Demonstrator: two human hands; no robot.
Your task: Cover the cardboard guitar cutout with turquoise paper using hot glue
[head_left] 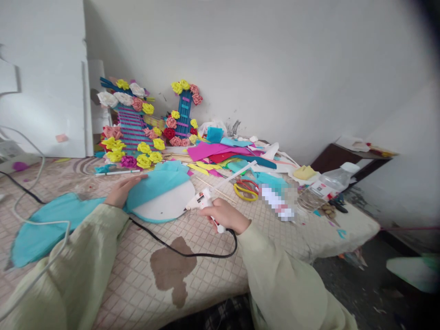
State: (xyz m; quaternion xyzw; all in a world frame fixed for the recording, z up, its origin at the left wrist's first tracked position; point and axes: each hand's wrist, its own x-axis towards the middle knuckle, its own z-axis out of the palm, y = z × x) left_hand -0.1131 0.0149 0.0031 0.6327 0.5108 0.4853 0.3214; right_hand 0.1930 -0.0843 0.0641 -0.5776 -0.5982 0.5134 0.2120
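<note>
My right hand [225, 214] is closed around a white hot glue gun [201, 200]. Its nozzle points left at the edge of a white round board [165, 204], and a clear glue stick [237, 174] sticks out behind it. Turquoise paper [156, 183] lies folded over the board's top. My left hand [122, 189] lies flat with fingers stretched out on that paper at the board's left edge. The gun's black cord [178, 250] loops across the quilted cover toward me.
Two blue stick frames with paper roses [132, 128] [184, 114] lean against the wall. Coloured paper sheets [220, 153], yellow-handled scissors [244, 189] and a plastic bottle [326, 183] lie to the right. A turquoise sheet [44, 229] and white cable [27, 220] lie left. A brown stain [173, 268] marks the cover.
</note>
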